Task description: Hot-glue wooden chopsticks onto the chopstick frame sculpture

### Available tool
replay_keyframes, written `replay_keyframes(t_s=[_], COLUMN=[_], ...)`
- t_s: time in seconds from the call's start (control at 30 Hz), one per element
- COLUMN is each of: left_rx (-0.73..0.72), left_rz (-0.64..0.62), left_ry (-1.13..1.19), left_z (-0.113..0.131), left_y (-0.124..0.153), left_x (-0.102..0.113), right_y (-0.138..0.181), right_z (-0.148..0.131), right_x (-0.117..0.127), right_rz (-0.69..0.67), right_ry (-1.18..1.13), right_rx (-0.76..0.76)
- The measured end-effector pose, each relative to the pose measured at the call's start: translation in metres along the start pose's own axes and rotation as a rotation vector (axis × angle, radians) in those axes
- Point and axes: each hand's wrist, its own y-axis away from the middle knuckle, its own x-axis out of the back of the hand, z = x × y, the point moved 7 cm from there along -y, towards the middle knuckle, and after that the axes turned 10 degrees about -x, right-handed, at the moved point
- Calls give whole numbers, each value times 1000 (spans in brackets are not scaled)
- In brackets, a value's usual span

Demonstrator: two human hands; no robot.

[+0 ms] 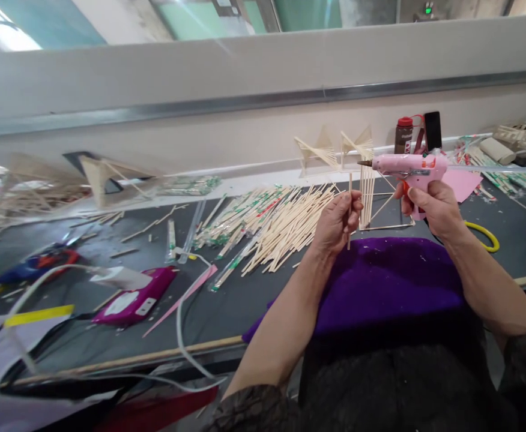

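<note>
1. Glue gun [418,163], pink, sits right of centre in the frame, its dark nozzle aimed toward the left; a clear rod sticks out of its back end.
2. My right hand [438,204] is closed around the gun's handle, with the fingers near its orange trigger; whether I am squeezing it, I cannot tell.
3. My left hand [338,219], just right of the frame's centre, has thumb and fingers pinched together on one thin wooden stick [350,185].
4. I hold that stick roughly upright, its top end near the nozzle and a little below it.
5. Behind and between my hands stands a stick frame [366,201], with slats side by side.
6. Left of my left hand, around mid-frame, lies a loose pile of bare sticks [290,231]; wrapped sticks [227,219] lie along its left side.
7. Below my hands spreads a purple cloth [389,270].
8. Against the wall, upper right of centre, I see two twisted stick models [320,152], then a red-capped bottle [404,137] beside a dark phone [433,131].
9. Lower left, a white plug [121,277] sits on a magenta power strip [161,281].
</note>
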Motion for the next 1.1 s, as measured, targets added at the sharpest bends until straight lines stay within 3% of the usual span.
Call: replay_keyframes(t_s=[0.47,1.1], left_rx=[51,74], left_rz=[-28,-55], left_ry=[69,100], left_z=[2,-2], left_y=[4,6], left_x=[-3,-4], right_y=[4,5], right_z=[14,15], right_x=[-7,-5], right_rz=[99,117], right_ry=[-3,58], right_rx=[-88,-55])
